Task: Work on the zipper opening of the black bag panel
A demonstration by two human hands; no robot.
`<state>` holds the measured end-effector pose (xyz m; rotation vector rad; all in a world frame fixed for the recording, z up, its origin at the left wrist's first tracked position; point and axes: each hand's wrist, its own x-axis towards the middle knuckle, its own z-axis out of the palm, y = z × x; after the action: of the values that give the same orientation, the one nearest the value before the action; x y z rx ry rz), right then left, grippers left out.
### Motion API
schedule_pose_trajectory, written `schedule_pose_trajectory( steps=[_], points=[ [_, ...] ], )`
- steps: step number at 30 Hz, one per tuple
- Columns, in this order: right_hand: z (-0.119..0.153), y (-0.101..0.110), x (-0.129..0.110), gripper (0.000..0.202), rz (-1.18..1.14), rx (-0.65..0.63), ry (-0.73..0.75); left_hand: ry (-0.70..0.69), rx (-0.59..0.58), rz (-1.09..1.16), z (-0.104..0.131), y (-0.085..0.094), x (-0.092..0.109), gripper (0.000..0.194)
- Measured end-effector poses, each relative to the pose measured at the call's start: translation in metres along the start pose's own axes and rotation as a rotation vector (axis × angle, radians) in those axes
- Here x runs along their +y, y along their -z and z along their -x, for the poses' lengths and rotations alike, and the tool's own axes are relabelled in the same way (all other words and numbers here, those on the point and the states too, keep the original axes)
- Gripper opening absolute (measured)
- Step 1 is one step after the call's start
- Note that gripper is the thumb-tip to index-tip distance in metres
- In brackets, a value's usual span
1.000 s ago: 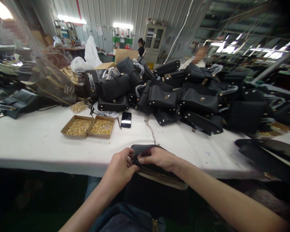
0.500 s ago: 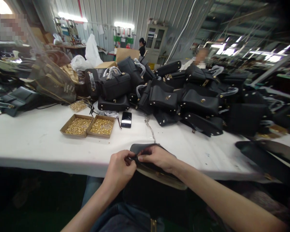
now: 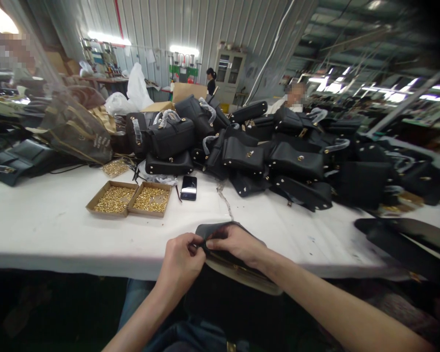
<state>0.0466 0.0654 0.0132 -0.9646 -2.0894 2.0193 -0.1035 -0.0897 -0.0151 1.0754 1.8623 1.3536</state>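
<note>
Pinching a black leather piece (image 3: 220,234) at the near table (image 3: 58,230) edge, the left hand (image 3: 181,264) and right hand (image 3: 236,244) close on it together, seemingly to steady one small spot. Two trays of gold studs (image 3: 130,199) and one phone (image 3: 188,187) lie within reach before many black bags (image 3: 242,151).

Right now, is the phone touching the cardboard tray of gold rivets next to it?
Apart. The head view shows a strip of white table between the phone and the nearer cardboard tray, with only a thin dark cord lying in that gap.
</note>
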Motion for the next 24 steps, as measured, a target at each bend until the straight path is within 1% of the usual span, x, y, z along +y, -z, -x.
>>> schedule_pose_trajectory(
  steps=[2,5,7,9,10,12,15,16,19,22,24],
  points=[
    [0.002,0.001,-0.003,0.034,0.099,0.069,0.034,0.018,-0.004,0.001,-0.004,0.000,0.000,0.024],
    [0.010,-0.001,-0.008,0.026,0.307,0.235,0.115,0.054,-0.014,0.014,-0.013,0.000,0.006,0.021],
    [0.018,-0.007,-0.009,0.019,0.399,0.306,0.248,0.063,-0.008,0.016,-0.019,0.000,0.011,0.020],
    [0.026,-0.014,-0.005,0.021,0.466,0.350,0.396,0.058,0.008,0.000,-0.023,0.000,0.017,0.019],
    [0.030,-0.018,-0.002,0.023,0.495,0.367,0.447,0.057,0.015,-0.004,-0.025,0.000,0.019,0.018],
    [0.037,-0.025,0.006,0.026,0.537,0.379,0.489,0.067,0.022,0.002,-0.029,-0.001,0.022,0.018],
    [0.042,-0.026,0.013,0.041,0.560,0.368,0.506,0.055,0.021,-0.006,-0.034,-0.003,0.023,0.018],
    [0.043,-0.025,0.013,0.042,0.553,0.367,0.510,0.039,0.024,-0.024,-0.036,-0.004,0.022,0.018],
    [0.040,-0.014,0.007,0.037,0.481,0.333,0.513,-0.006,0.022,-0.085,-0.041,-0.006,0.022,0.017],
    [0.034,0.000,0.000,0.035,0.421,0.260,0.516,-0.018,0.003,-0.115,-0.044,-0.007,0.022,0.018],
    [0.028,0.006,-0.002,0.035,0.421,0.258,0.540,-0.023,-0.008,-0.115,-0.047,-0.007,0.024,0.019]
  ],
)
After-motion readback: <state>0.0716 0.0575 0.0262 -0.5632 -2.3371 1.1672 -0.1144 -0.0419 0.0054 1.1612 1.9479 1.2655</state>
